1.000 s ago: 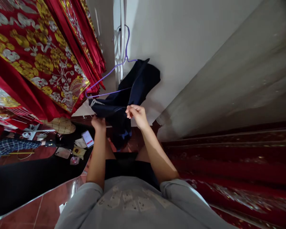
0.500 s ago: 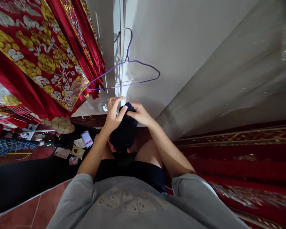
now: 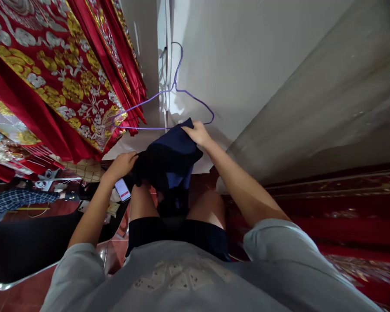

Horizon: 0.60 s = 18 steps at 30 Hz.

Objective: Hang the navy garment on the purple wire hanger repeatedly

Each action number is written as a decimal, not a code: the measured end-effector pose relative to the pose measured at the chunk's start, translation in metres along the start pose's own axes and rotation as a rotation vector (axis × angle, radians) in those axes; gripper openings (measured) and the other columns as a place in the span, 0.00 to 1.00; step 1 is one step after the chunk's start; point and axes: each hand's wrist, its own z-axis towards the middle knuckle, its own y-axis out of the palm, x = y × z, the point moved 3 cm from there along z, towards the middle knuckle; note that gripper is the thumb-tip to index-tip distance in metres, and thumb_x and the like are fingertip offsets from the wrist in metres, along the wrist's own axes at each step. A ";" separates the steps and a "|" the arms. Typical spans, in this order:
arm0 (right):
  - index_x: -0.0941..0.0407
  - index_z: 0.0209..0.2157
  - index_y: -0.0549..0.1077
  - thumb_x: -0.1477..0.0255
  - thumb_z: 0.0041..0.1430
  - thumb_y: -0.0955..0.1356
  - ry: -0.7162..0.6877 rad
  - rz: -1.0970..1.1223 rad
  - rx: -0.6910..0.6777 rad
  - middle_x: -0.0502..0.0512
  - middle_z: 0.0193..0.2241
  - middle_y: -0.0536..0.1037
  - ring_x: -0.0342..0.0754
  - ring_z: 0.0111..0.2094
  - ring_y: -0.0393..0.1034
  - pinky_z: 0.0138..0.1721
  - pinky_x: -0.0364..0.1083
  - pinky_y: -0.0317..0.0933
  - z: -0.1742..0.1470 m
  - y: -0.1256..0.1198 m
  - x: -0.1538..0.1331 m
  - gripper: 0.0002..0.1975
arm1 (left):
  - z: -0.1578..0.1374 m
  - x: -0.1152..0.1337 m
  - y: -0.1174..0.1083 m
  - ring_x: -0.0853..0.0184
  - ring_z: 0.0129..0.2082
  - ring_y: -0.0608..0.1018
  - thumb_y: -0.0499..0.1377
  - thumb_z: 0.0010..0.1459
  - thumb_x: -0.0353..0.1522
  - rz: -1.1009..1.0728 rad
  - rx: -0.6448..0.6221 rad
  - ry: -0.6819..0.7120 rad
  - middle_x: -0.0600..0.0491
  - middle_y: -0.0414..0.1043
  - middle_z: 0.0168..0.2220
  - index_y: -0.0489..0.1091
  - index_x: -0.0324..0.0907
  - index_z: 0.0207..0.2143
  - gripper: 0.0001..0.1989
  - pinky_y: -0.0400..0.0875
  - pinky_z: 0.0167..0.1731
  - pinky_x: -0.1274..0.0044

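Dark-blue garment (image 3: 173,149) spread between left fingers (image 3: 130,157) and right fingers (image 3: 191,130), both pinching edges.

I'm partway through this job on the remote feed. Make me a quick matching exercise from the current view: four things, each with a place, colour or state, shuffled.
Things:
1. Hanger
2. Dark blue garment
3. Phone
4. Patterned cloth

Matches:
A. Lying on the black table, screen lit
B. Red, with gold and silver designs
C. Held by the left hand and right hand
D. Purple

Right pairs: 1-D, 2-C, 3-A, 4-B
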 end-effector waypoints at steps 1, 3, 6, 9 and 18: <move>0.56 0.21 0.70 0.68 0.53 0.71 -0.017 -0.013 0.033 0.52 0.24 0.73 0.50 0.30 0.70 0.39 0.51 0.70 -0.006 -0.006 0.001 0.11 | -0.001 -0.005 -0.008 0.56 0.40 0.81 0.47 0.71 0.36 0.065 -0.005 -0.031 0.44 0.79 0.37 0.73 0.41 0.40 0.17 0.70 0.42 0.70; 0.56 0.18 0.67 0.69 0.51 0.70 -0.040 -0.011 0.096 0.50 0.21 0.68 0.46 0.26 0.65 0.33 0.48 0.67 -0.019 -0.018 0.002 0.12 | 0.000 -0.006 -0.021 0.56 0.45 0.81 0.47 0.70 0.35 0.152 0.000 -0.088 0.43 0.80 0.43 0.74 0.42 0.44 0.17 0.71 0.45 0.70; 0.54 0.16 0.59 0.69 0.52 0.69 -0.079 0.003 0.226 0.47 0.18 0.59 0.42 0.22 0.55 0.27 0.45 0.60 -0.034 -0.038 0.000 0.17 | 0.005 0.009 -0.038 0.54 0.50 0.80 0.46 0.70 0.34 0.225 0.033 -0.189 0.42 0.80 0.47 0.75 0.42 0.49 0.18 0.71 0.48 0.69; 0.53 0.16 0.55 0.66 0.52 0.69 -0.182 -0.045 0.330 0.46 0.18 0.55 0.41 0.23 0.51 0.27 0.45 0.57 -0.044 -0.054 -0.008 0.20 | 0.013 0.029 -0.055 0.50 0.47 0.81 0.45 0.70 0.35 0.265 0.119 -0.330 0.38 0.80 0.45 0.76 0.39 0.50 0.21 0.72 0.47 0.65; 0.51 0.16 0.51 0.62 0.53 0.70 -0.223 -0.182 0.371 0.47 0.17 0.50 0.44 0.23 0.52 0.28 0.46 0.61 -0.067 -0.066 -0.034 0.25 | 0.018 0.004 -0.069 0.56 0.37 0.81 0.53 0.64 0.32 -0.035 0.422 -0.190 0.46 0.79 0.29 0.78 0.40 0.39 0.13 0.73 0.49 0.67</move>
